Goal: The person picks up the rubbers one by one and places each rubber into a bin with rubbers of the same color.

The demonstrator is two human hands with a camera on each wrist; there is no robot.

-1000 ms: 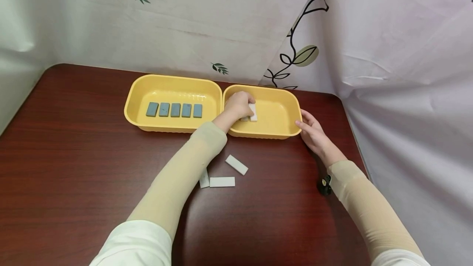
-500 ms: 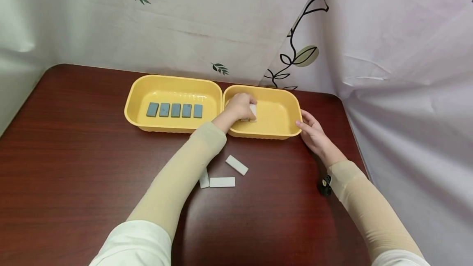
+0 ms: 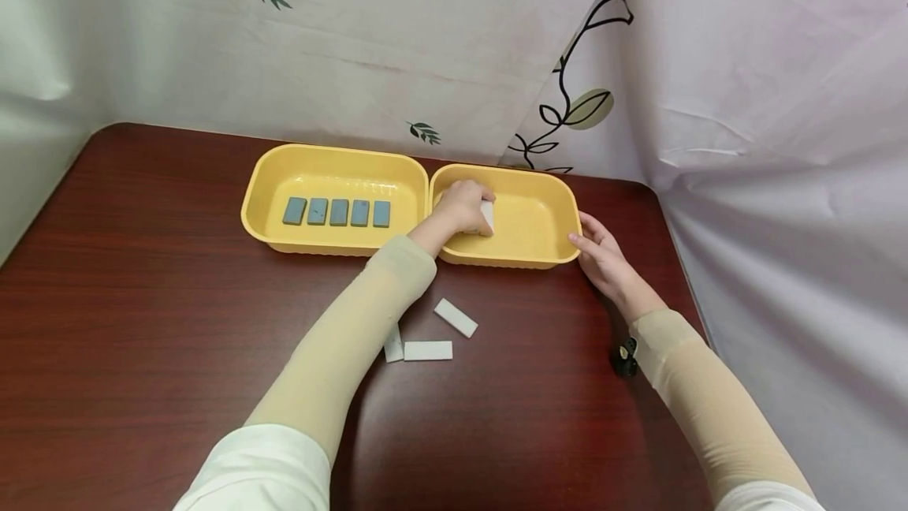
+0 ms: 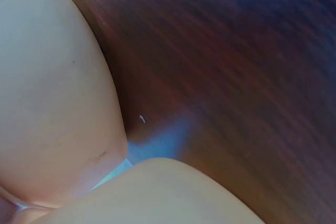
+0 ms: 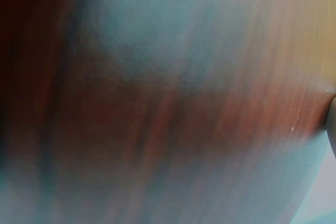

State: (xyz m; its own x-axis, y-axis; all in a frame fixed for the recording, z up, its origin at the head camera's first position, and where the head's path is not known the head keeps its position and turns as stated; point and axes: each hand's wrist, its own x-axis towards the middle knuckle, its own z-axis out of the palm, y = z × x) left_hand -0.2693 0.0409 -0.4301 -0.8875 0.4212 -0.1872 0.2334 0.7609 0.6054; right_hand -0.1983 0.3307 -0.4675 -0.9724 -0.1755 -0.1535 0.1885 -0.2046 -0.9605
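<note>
Inside the right yellow tray [image 3: 521, 251], my left hand [image 3: 459, 207] holds a white rectangular block [image 3: 487, 212] between thumb and fingers. Most of that block is covered by the hand. At the right end of the same tray, my right hand [image 3: 603, 256] grips the corner, thumb on the rim and fingers along the outer wall. Skin of the left hand [image 4: 58, 93] fills the left side of the left wrist view. Only a sliver of the right hand [image 5: 332, 124] shows at the edge of the right wrist view.
Left of it, a second yellow tray [image 3: 333, 241] holds several grey-blue blocks [image 3: 339, 212] in a row. Several white blocks lie on the dark wooden table [image 3: 177, 322], one slanted block [image 3: 456, 318] and one straight block [image 3: 428, 350] among them; the left forearm partly hides another white block [image 3: 393, 345].
The left fingers have closed further around the white block, so less of it shows, and the thumb has come to its near end. The right hand stays at the tray's corner.
</note>
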